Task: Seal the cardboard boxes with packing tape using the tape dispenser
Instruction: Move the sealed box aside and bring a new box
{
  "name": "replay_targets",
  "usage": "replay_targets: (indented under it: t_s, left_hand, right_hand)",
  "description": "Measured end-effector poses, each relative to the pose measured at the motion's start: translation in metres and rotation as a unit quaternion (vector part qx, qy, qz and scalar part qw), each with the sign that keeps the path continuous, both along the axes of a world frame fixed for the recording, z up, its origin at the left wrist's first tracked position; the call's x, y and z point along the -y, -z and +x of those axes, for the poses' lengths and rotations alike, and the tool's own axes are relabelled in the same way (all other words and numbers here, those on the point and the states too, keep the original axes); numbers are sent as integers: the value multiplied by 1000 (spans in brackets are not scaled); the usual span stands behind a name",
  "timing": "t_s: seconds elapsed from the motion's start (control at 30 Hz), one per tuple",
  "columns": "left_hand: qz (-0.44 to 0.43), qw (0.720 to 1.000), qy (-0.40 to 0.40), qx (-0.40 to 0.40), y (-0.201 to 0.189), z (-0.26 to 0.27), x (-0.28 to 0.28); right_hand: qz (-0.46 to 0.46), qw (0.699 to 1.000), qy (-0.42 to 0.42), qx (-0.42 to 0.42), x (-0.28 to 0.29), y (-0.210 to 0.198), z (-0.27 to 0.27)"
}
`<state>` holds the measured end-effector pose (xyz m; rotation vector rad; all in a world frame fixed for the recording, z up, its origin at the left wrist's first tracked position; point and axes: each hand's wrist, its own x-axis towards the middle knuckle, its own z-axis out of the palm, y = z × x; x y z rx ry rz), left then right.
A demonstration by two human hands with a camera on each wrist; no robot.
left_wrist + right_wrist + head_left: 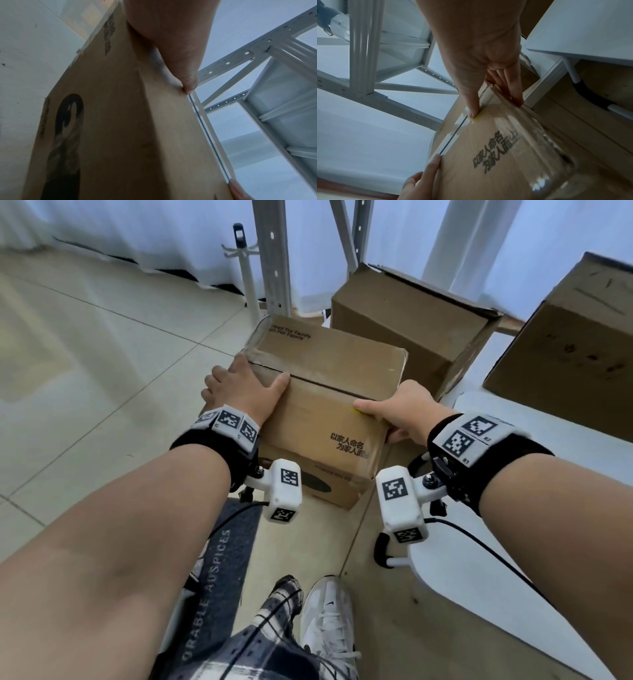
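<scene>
While flaps lie closed, cardboard box (329, 392) between left hand (239, 388) and right hand (404, 416), fingers clamped on its sides.

Grey metal shelving frame (274, 251), white sneaker (329, 614).

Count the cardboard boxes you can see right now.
3. The printed box sits on the floor, held by the left hand and right hand; a plain box behind it; another at far right. More may be out of frame.
</scene>
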<state>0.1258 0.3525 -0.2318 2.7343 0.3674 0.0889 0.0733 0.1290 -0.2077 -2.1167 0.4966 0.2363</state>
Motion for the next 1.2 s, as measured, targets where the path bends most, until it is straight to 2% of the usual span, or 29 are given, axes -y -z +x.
replay_targets:
  t_s: [0.13,0.43,0.67,0.77,0.87,1.07,1.2]
  left_hand:
    - [2,1000,12,-27,9,-3,0]
    - [10,995,47,-90,53,19,20]
    - [48,989,40,-137,68,38,27]
    - [96,983,75,-139,59,41,37]
    - [109,978,137,-112,40,40,58]
    - [106,969,217,-57,-5,39,111]
    - [99,960,259,-37,-27,41,150]
  right_hand:
    - [8,1000,-13,-19,1,16,-2]
    - [-9,997,18,-74,14,61,14]
    - [-9,998,-1,-60,17,76,30]
    - [-106,993,-28,-50,20,66,36]
    - [-183,983,-27,9,37,48,39]
    - [-225,960,30,164,95,8,34]
    - [-229,955,42,182,131,-5,37]
